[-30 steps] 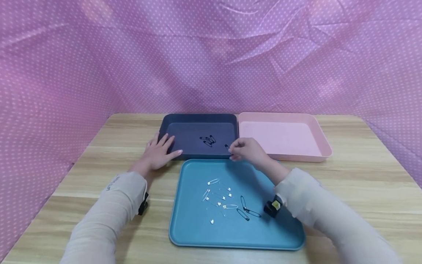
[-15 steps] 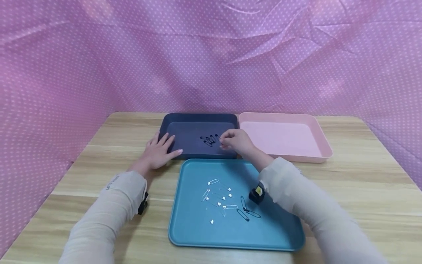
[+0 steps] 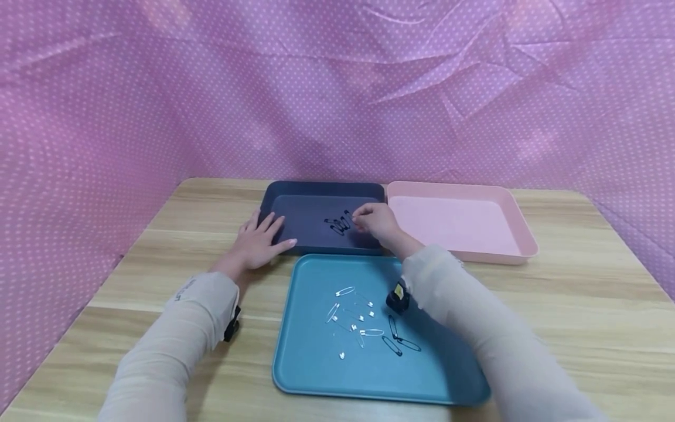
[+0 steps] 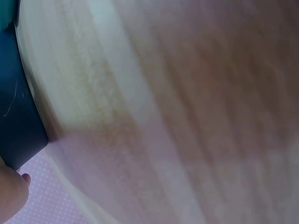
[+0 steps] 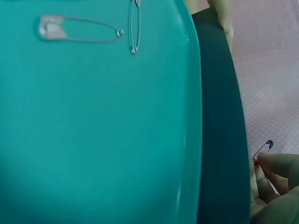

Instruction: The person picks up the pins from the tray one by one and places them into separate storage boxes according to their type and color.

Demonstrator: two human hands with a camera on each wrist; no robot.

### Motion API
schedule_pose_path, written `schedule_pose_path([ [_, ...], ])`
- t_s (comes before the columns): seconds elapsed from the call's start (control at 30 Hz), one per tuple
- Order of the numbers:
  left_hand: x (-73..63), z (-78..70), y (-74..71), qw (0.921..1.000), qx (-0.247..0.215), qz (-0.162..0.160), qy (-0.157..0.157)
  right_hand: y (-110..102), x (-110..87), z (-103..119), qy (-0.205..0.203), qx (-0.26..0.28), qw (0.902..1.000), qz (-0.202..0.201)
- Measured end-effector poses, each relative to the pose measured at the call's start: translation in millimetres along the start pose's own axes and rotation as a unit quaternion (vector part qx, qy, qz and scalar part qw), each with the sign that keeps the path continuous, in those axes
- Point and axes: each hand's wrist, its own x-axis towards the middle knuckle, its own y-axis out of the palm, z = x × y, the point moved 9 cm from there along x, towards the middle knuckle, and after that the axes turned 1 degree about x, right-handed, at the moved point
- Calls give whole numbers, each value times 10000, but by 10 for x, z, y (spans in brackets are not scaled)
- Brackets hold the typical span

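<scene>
My right hand (image 3: pixel 378 224) pinches a black safety pin (image 5: pixel 262 150) over the right part of the dark blue tray (image 3: pixel 321 189). In that tray lies a small cluster of black safety pins (image 3: pixel 337 226). My left hand (image 3: pixel 259 242), fingers spread and straight, rests on the left edge and front corner of the same tray. Nearer to me is a teal tray (image 3: pixel 316 375), where several silver safety pins (image 3: pixel 372 332) are scattered left of centre. To their right are 3 black safety pins (image 3: pixel 392 346). Only a small part of the left hand shows in the left wrist view.
A pink tray (image 3: pixel 453 223) stands to the right of the dark blue one, their sides close together. All the trays are on a wooden table (image 3: pixel 580 293). A pink dotted cloth (image 3: pixel 337 105) hangs behind and at both sides.
My right hand has moved left and slightly away from me, carrying the black safety pin from the tray's front right corner toward the cluster. The left hand stays on the tray edge.
</scene>
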Motion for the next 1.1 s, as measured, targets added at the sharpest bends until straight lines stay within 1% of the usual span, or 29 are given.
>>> schedule_pose_path([
  [0.17,-4,-2,3,10000,20,6,-13,59,123,-46,-73,-277,9996,-33],
  [0.33,-16,-6,7,10000,-14,63,-30,117,235,-124,111,-364,9992,-117],
  [0.43,-18,-6,0,10000,-15,59,-12,135,286,-137,134,-386,9990,-192],
  [0.77,-33,-39,-44,10000,-79,5,51,166,367,-112,41,-770,9967,-258],
  [0.97,-33,-42,-30,10000,-52,36,23,173,410,-122,149,-833,9954,-438],
  [1.1,-35,-10,-26,10000,-67,30,-9,201,419,-94,149,-842,9954,-432],
])
